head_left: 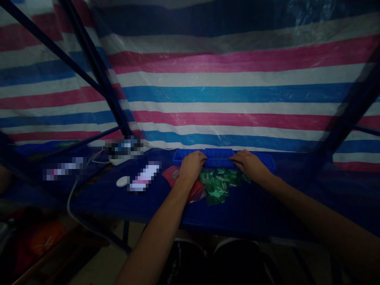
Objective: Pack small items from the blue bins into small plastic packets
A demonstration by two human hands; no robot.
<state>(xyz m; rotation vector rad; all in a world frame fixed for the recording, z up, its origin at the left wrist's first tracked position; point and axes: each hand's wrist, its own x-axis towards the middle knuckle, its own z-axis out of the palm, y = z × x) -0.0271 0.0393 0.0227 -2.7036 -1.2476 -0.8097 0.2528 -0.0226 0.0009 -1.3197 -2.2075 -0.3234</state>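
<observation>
Three blue plastic bins stand side by side at the back of the blue table. My left hand point(192, 164) has its fingers curled at the left front corner of the middle blue bin point(219, 161). At that bin's right front corner, my right hand point(248, 163) is closed with thumb and fingers together. The left blue bin point(179, 155) and right blue bin point(268, 160) are partly covered by my hands. Small green plastic bags point(218, 186) lie heaped before the bins. Red plastic bags point(196, 193) sit left of them, partly under my left forearm.
Left on the table point(166, 213) are a blurred-out phone-like object point(145, 177), a white round object point(122, 181) and a white power strip point(118, 159) with a cable. Dark metal posts point(109, 99) rise at both sides. Behind hangs a striped plastic sheet point(237, 95).
</observation>
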